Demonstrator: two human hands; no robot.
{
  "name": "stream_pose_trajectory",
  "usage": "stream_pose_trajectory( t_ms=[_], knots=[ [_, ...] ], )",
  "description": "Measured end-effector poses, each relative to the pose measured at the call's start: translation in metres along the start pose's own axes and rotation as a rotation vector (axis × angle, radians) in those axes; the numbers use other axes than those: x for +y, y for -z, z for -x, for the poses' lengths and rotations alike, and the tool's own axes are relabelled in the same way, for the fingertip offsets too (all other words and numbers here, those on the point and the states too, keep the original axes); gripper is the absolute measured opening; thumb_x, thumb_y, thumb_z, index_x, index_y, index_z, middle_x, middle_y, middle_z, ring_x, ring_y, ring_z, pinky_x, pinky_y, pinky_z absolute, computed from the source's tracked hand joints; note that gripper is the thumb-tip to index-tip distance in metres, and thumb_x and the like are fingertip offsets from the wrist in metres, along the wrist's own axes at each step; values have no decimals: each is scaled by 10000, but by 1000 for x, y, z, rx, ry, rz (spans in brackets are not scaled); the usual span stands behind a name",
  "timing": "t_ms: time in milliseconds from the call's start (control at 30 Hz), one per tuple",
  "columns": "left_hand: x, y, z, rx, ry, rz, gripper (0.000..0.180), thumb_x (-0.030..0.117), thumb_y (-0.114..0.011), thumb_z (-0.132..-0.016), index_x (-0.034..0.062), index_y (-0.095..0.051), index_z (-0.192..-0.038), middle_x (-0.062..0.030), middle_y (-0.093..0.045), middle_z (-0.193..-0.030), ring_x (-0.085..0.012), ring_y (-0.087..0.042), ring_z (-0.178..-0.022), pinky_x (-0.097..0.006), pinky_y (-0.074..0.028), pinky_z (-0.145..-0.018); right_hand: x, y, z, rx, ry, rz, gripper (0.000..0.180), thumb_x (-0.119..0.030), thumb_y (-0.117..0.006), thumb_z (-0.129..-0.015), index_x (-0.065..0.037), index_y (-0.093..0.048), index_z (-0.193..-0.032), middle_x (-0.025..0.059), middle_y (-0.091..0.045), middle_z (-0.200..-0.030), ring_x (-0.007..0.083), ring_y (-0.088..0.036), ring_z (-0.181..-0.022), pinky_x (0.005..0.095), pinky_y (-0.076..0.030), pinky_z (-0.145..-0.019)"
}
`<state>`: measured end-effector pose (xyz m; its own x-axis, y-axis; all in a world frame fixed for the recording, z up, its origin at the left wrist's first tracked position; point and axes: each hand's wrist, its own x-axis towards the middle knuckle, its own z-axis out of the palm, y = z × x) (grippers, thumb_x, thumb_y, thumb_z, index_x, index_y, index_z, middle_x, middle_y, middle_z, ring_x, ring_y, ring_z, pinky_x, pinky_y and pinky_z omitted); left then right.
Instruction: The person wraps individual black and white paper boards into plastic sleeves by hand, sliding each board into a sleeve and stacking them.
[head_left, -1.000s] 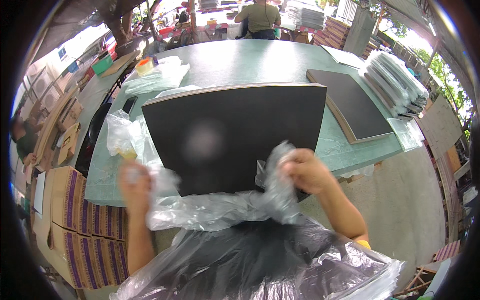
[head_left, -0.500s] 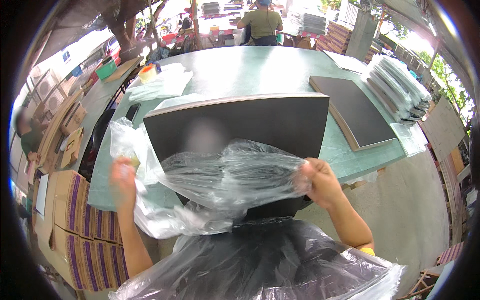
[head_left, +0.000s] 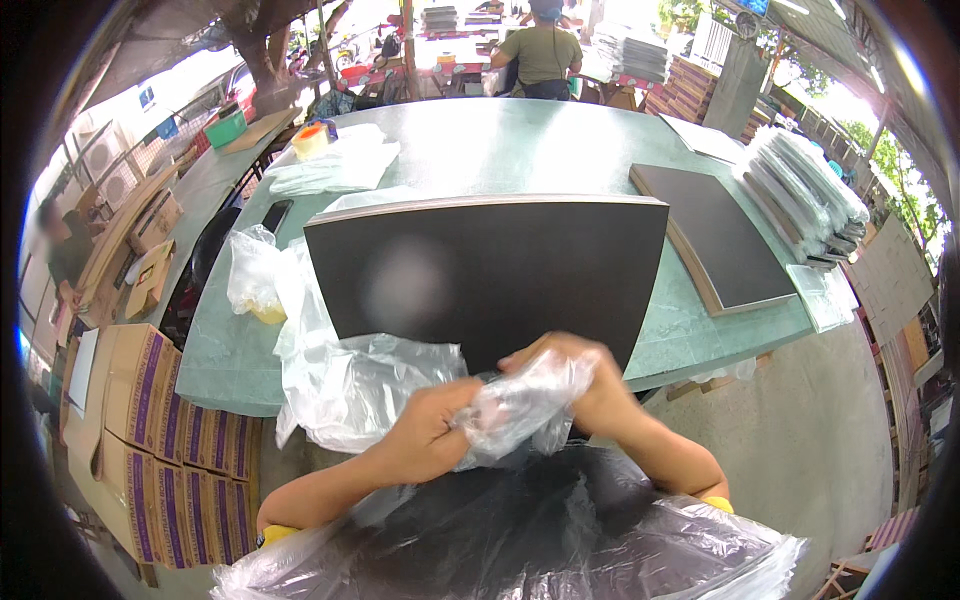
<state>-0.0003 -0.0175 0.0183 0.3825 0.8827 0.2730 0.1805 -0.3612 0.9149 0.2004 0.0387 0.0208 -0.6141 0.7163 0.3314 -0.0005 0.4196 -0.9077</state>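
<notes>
My left hand and my right hand meet in front of my chest, both gripping a crumpled clear plastic bag. The bag's loose part spills to the left over the table edge. Just beyond the hands lies a large black board flat on the green table, its near edge hidden by my hands. A clear plastic sheet covers my lap below.
A second black board and a stack of bagged boards lie at the right. A small bag with something yellow, a phone and folded bags lie left. Cardboard boxes stand on the floor. A person works at the far end.
My hands, held wide apart with the bag stretched open over the board's near edge, have come together. The bag is now bunched between them.
</notes>
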Motion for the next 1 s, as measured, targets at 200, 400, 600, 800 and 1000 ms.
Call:
stream_pose_trajectory(
  t_ms=[200, 400, 600, 800, 1000],
  knots=[
    [1, 24, -7, -8, 90, 748, 127, 59, -444, -813, 3, -543, -869, -25, -576, -779, -112, -537, -729, -277, -427, -666, -4, -26, 14, -827, -213, -315, 130, -126, -564, -786, -26, -568, -869, 75, -600, -844, 131, -570, -777, 255, -449, -702],
    [-3, 45, 3, -580, 142, 243, 160, 113, -630, -747, -13, -602, -842, -59, -613, -760, -126, -566, -726, -263, -444, -662, -8, 21, 27, -543, -81, -934, 280, -236, -485, -855, 11, -579, -949, 145, -611, -872, 256, -583, -823, 334, -455, -744],
    [23, 70, 7, -847, -303, 802, 98, 24, -564, -786, -50, -601, -839, -165, -620, -868, -235, -609, -773, -319, -473, -666, -7, 29, 44, -1111, -217, 574, 219, -161, -497, -787, 27, -574, -867, 160, -599, -756, 265, -591, -728, 366, -466, -684],
    [-30, 65, 27, -454, 17, -1062, 155, 191, -571, -658, 47, -543, -708, -137, -565, -600, -309, -575, -589, -429, -441, -525, -63, 65, 46, -721, -125, 260, 460, -130, -521, -766, 52, -400, -1171, 253, -498, -1061, 352, -525, -921, 386, -423, -774],
    [13, 104, 14, -151, 121, -1523, 82, 146, -556, -615, 69, -579, -630, -126, -578, -612, -244, -580, -547, -356, -433, -464, -70, 58, 57, -761, -599, 838, 151, -145, -516, -745, 0, -554, -733, 170, -566, -736, 249, -567, -818, 376, -444, -713]
  ],
)
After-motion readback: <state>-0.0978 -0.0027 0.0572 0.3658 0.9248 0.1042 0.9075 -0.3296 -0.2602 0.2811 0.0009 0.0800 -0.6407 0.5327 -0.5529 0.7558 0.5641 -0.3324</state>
